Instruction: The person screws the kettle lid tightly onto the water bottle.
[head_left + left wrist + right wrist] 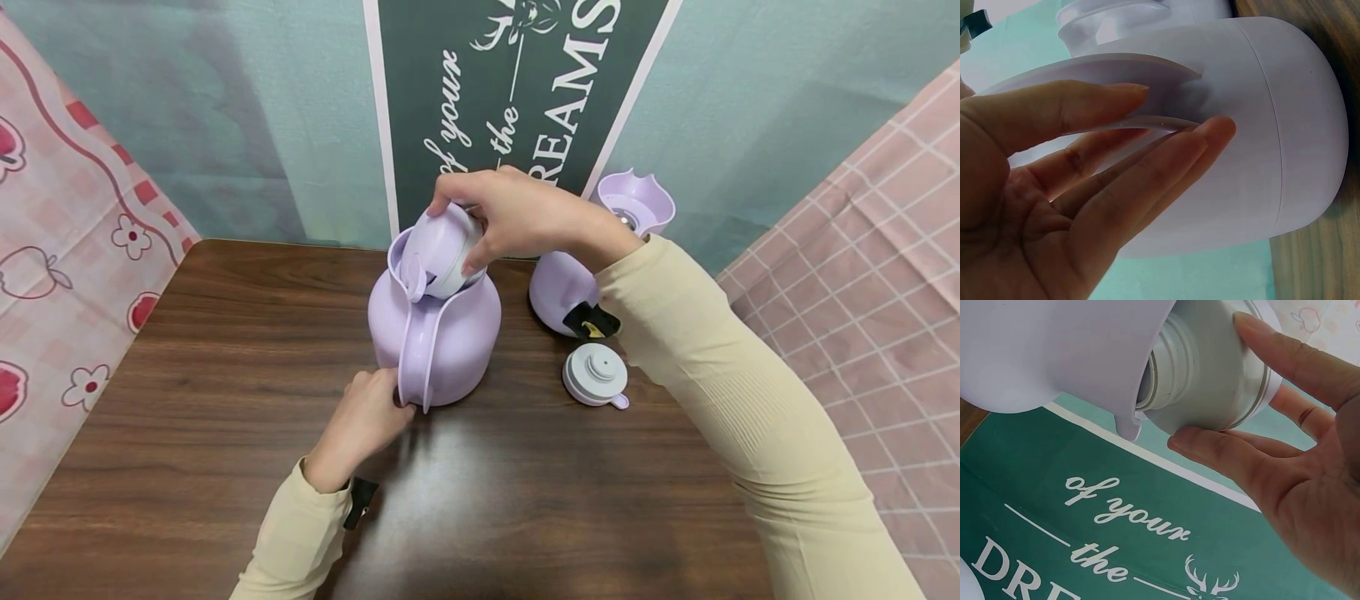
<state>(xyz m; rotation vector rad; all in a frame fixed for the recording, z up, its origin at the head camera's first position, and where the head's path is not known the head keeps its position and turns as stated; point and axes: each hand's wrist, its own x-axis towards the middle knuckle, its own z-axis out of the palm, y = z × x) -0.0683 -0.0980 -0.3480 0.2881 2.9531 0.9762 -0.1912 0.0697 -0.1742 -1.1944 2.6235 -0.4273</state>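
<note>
A lilac vacuum jug stands on the wooden table. My left hand grips its handle low down; in the left wrist view the thumb lies on one side of the handle and the fingers on the other. With the fingers and thumb of my right hand I hold a lilac and white lid at the jug's mouth, tilted. The right wrist view shows the lid's pale ribbed neck facing into the opening, partly hidden by the spout.
A second, lidless lilac jug stands to the right, partly behind my right forearm. In front of it another lid lies with its grey underside up. Behind the table hang a teal curtain and a dark green lettered panel.
</note>
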